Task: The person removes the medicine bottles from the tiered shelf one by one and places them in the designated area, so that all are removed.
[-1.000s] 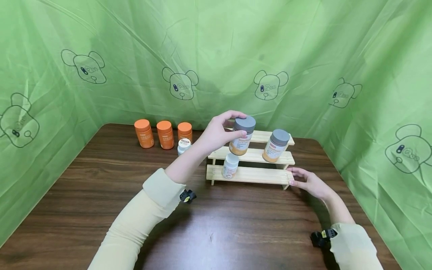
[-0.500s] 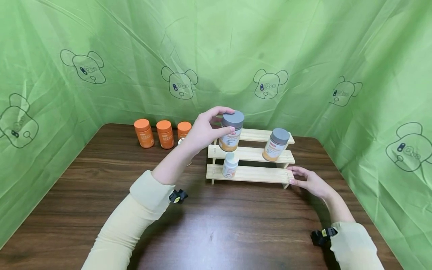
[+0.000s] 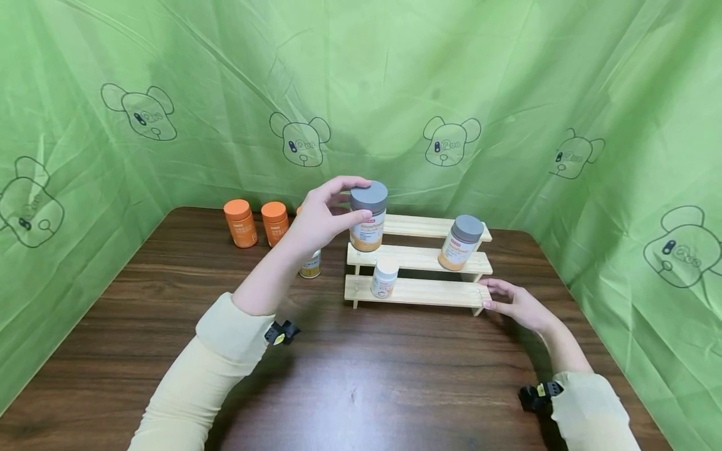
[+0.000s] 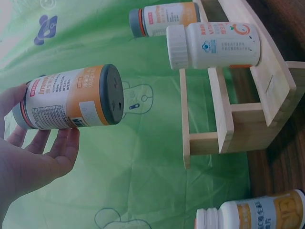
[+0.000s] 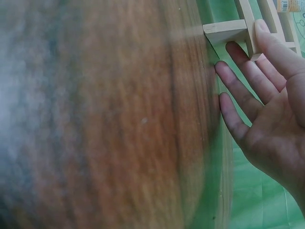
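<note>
1. Two bottles stand on the wooden rack. One is a grey-lidded bottle toward the right end of the rack's middle step. The other is a small white bottle toward the left end of its lowest step.
2. One more, the grey-lidded bottle in my hand, is off the rack. My left hand has it by the lid end, fingers and thumb curled round it. It hangs at the rack's left end, level with the upper steps.
3. From the left wrist, its base is in the air and apart from the rack's end post. I judge that it rests on no step.
4. My right hand carries nothing. Its grip is slack, with straight fingers laid against the right end of the rack's lowest step. Its heel is near the counter.
5. Several bottles sit on the counter, to the left of the rack:
   - A white-capped bottle stands just beside the rack's left end, partly behind my forearm.
   - Two orange bottles stand farther left, near the green cloth.
   - A sliver of a third orange one shows behind my left hand.
6. By my count the rack has two bottles on it, one is in my grip beside it, and about four are on the counter. The rack's top step is bare.
</note>
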A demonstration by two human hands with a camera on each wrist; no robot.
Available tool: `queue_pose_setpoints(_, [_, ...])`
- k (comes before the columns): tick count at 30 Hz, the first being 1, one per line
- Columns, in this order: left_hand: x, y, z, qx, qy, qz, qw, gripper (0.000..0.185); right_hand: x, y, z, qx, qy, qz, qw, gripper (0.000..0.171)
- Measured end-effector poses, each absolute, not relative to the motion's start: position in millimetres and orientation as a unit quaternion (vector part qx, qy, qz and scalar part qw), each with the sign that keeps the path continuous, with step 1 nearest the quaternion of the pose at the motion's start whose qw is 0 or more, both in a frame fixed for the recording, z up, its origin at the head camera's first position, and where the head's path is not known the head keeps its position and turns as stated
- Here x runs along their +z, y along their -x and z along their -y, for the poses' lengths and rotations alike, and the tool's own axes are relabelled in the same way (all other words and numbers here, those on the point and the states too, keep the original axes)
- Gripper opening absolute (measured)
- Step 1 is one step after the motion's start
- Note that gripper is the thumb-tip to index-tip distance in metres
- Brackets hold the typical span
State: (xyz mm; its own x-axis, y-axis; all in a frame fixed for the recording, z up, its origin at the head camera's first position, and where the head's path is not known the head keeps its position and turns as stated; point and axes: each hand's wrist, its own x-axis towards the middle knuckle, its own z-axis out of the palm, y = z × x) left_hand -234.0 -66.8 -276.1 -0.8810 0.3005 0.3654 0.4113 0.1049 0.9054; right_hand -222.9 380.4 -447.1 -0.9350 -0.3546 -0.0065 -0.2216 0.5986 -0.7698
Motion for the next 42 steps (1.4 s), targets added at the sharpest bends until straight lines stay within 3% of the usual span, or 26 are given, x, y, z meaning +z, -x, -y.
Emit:
queue_pose_setpoints(26, [-292, 229, 117, -0.647, 0.234, 0.714, 0.13, 0.045, -449, 223, -384, -0.422, 0.156, -0.89, 0.079, 0.051])
queue_pose_setpoints(42, [-308, 227, 152, -0.652, 0.215, 0.716, 0.125, 0.047, -448, 223, -384, -0.426, 0.155, -0.887, 0.083, 0.051])
